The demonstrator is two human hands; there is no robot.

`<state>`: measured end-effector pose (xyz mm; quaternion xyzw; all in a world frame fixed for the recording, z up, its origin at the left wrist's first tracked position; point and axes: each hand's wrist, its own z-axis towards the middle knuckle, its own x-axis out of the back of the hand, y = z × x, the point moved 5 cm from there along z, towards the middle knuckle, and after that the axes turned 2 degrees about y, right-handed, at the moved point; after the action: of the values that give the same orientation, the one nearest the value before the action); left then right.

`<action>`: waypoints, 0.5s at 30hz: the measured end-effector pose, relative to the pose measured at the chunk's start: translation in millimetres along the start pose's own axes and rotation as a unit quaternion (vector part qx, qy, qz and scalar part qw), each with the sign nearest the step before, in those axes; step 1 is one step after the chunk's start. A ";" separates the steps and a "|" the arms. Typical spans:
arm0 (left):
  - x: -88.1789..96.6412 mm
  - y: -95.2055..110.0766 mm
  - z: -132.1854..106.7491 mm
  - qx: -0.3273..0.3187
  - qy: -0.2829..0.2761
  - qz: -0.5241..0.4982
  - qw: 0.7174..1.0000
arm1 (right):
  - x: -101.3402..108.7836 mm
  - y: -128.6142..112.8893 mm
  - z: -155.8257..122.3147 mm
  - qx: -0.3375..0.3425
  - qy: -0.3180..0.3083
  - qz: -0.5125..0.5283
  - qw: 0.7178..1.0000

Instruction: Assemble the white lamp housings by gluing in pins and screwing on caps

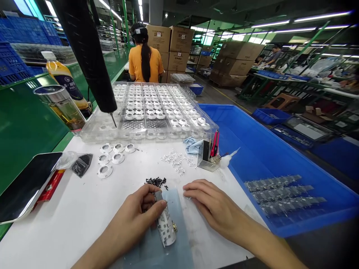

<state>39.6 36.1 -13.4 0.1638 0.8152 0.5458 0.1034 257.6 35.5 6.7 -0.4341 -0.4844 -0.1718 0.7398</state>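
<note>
My left hand (140,209) is closed around a small white and grey part (166,224) that lies on a bluish mat (179,209) on the white table (78,213). The thumb presses on the part's top. My right hand (210,201) rests palm down on the table just right of the part, its fingers curled with the tips pressed to the surface near the mat's edge; what they pinch, if anything, is hidden. A heap of small black screws (156,182) lies just beyond my left hand.
White rings (112,158) and silver pins (175,158) lie mid-table. Clear trays of white parts (151,108) stand behind. A blue bin (269,157) with grey parts sits right. A phone (25,185), jar (63,106) and bottle (66,80) are left. A hanging black tool (89,56) ends above the trays. A person in orange (145,59) sits beyond.
</note>
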 end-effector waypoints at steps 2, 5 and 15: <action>-0.1 0.6 -0.8 -0.002 -0.004 0.005 1.000 | 1.5 1.5 1.6 -0.001 0.006 0.008 1.000; 0.4 -0.8 -2.3 -0.004 -0.011 0.021 1.000 | 9.8 6.1 -0.1 -0.023 0.037 0.012 0.999; 0.7 -5.0 -1.4 0.013 -0.012 0.032 0.999 | 61.4 101.8 -31.1 -0.316 0.311 -0.115 0.889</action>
<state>37.7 33.4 -17.5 0.1973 0.8153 0.5362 0.0935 372.9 78.0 6.6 -0.5100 -0.1960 -0.5262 0.6516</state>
